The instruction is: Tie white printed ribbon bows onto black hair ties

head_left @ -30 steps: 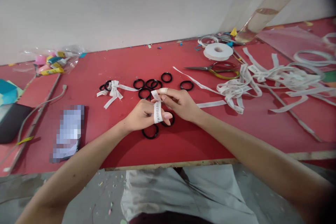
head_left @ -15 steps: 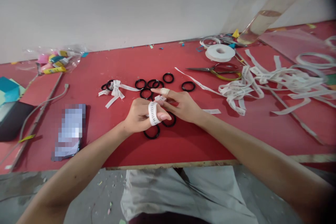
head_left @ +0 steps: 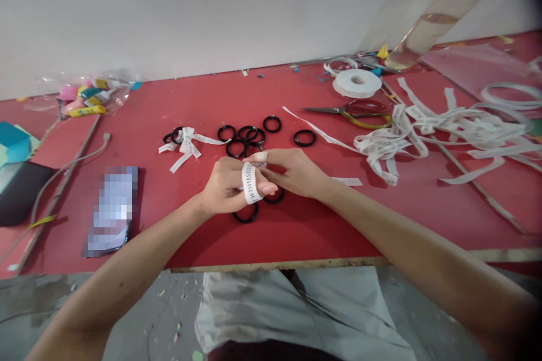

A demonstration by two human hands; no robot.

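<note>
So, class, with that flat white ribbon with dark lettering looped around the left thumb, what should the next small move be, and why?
Perhaps the right hand should guide the flat white ribbon across its loop while the left hand holds steady: the loop circles the left thumb, the right fingers are close by, and a white printed ribbon bow lies nearby.

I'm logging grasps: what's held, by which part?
White printed ribbon, by the loop around the thumb of the left grip; what the right grip holds is hidden.
</note>
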